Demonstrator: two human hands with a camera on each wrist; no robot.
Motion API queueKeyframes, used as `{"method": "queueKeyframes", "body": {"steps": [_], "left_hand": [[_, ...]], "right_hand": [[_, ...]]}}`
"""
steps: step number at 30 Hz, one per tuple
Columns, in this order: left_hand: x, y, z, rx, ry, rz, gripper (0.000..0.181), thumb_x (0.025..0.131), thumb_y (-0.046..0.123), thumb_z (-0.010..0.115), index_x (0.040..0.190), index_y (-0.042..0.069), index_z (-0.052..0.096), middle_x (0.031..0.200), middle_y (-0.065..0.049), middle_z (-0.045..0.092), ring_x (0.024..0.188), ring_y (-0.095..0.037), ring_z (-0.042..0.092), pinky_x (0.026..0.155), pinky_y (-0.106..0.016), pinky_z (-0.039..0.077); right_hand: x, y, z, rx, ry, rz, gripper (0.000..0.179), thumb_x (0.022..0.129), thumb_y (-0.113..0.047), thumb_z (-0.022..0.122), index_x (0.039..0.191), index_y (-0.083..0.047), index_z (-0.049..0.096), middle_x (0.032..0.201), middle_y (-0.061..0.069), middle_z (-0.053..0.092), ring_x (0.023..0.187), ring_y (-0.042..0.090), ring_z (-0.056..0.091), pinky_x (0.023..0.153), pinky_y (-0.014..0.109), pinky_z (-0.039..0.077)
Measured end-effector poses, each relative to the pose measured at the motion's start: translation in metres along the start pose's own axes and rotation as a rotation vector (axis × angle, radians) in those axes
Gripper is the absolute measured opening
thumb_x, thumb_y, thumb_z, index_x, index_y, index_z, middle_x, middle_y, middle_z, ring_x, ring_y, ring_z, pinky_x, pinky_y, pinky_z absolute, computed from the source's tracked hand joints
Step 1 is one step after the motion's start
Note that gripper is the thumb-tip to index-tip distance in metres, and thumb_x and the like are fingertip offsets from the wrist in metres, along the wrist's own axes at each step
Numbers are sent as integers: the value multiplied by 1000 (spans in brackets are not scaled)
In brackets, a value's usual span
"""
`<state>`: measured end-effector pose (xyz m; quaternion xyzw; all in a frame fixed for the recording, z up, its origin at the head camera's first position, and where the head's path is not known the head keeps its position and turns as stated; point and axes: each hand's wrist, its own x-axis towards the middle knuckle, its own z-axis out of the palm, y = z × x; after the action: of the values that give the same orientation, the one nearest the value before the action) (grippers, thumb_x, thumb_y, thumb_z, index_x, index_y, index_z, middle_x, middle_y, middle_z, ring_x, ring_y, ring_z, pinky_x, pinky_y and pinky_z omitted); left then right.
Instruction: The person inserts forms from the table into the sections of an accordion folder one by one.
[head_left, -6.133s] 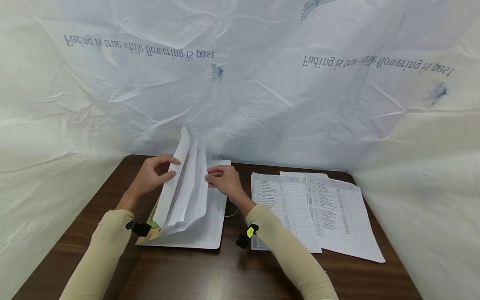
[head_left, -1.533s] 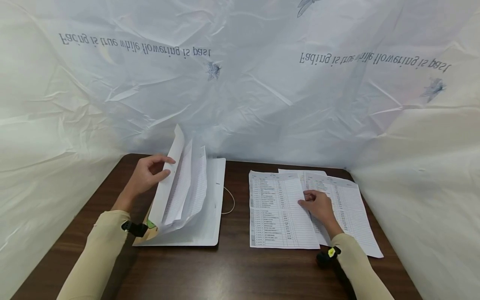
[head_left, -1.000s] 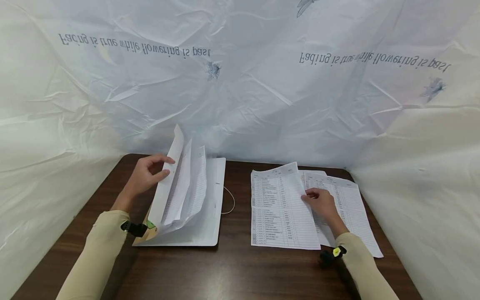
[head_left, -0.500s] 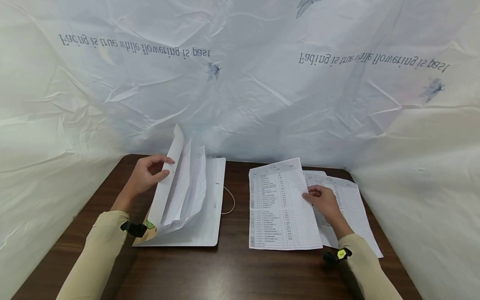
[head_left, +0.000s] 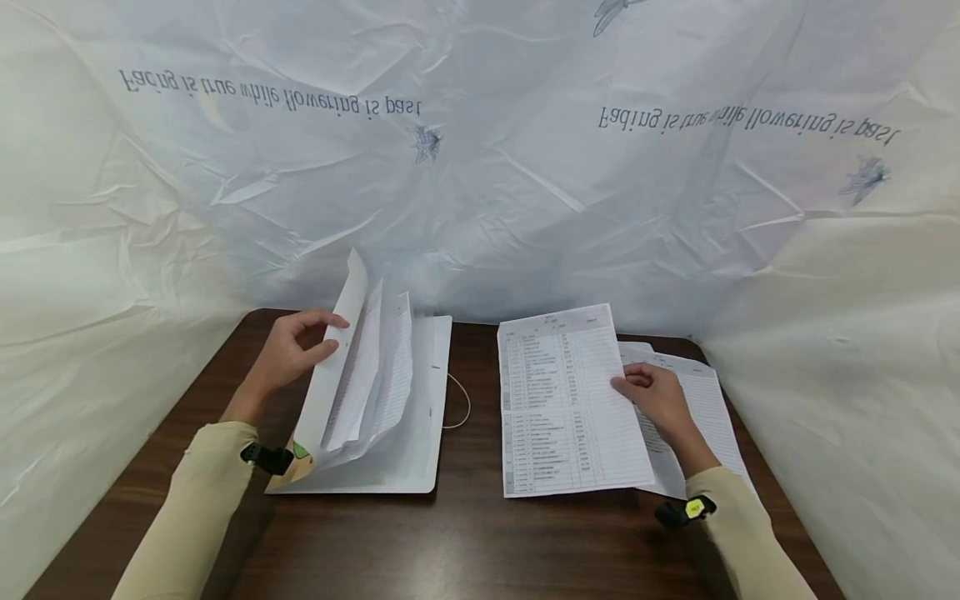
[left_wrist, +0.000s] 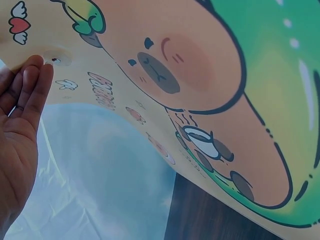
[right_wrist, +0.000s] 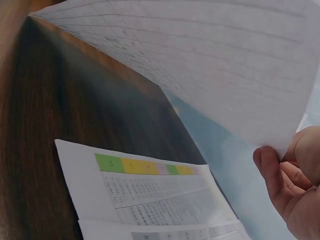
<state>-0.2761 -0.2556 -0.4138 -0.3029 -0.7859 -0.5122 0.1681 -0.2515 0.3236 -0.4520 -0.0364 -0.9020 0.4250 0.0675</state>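
At the left of the table lies a document folder (head_left: 412, 450), its cover (head_left: 330, 400) raised. My left hand (head_left: 296, 346) pinches the cover's edge between thumb and fingers. In the left wrist view the cover's outside shows a cartoon animal print (left_wrist: 175, 75). Printed papers (head_left: 390, 392) stand fanned out inside the folder. To the right, my right hand (head_left: 660, 400) pinches the right edge of a printed sheet (head_left: 555, 392), whose far side is lifted while its near edge stays low. The right wrist view shows this sheet (right_wrist: 200, 65) curving up from the tabletop.
Under and right of the lifted sheet lie more printed sheets (head_left: 708, 400), one with a green and yellow header (right_wrist: 135, 165). A thin elastic cord (head_left: 467, 404) loops from the folder's right side. Printed white sheeting (head_left: 480, 208) encloses the dark wooden table (head_left: 465, 542).
My right hand has left the folder's papers, gone to the right and taken hold of the left printed sheet, raising its far side. My left hand keeps holding the cover, nearly still.
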Motion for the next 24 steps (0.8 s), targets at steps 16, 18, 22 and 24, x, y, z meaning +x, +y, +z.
{"method": "queueKeyframes", "body": {"steps": [16, 18, 22, 24], "left_hand": [[-1, 0, 1, 5, -1, 5, 25, 89, -10, 65, 113, -6, 70, 107, -25, 68, 85, -7, 60, 71, -17, 52], [-1, 0, 1, 2, -1, 4, 25, 89, -10, 65, 113, -6, 70, 107, -25, 68, 85, -7, 60, 71, -17, 51], [-1, 0, 2, -3, -2, 0, 24, 90, -9, 65, 113, -6, 70, 108, -26, 67, 86, -8, 60, 70, -17, 51], [-1, 0, 2, -2, 0, -3, 25, 90, -9, 65, 114, -6, 70, 108, -26, 67, 86, -8, 60, 70, -17, 51]], "right_hand": [[0, -11, -13, 52, 36, -40, 38, 97, -25, 71, 121, 4, 66, 104, 20, 73, 77, 14, 67, 65, 24, 53], [0, -12, -13, 60, 42, -39, 38, 97, -25, 72, 121, 4, 67, 104, 21, 73, 77, 14, 67, 65, 23, 53], [-1, -15, -13, 66, 47, -27, 40, 97, -26, 71, 124, 3, 66, 108, 21, 72, 79, 13, 66, 66, 22, 53], [0, -18, -12, 76, 50, -19, 41, 97, -27, 72, 124, 2, 66, 109, 21, 72, 80, 13, 66, 67, 22, 53]]}}
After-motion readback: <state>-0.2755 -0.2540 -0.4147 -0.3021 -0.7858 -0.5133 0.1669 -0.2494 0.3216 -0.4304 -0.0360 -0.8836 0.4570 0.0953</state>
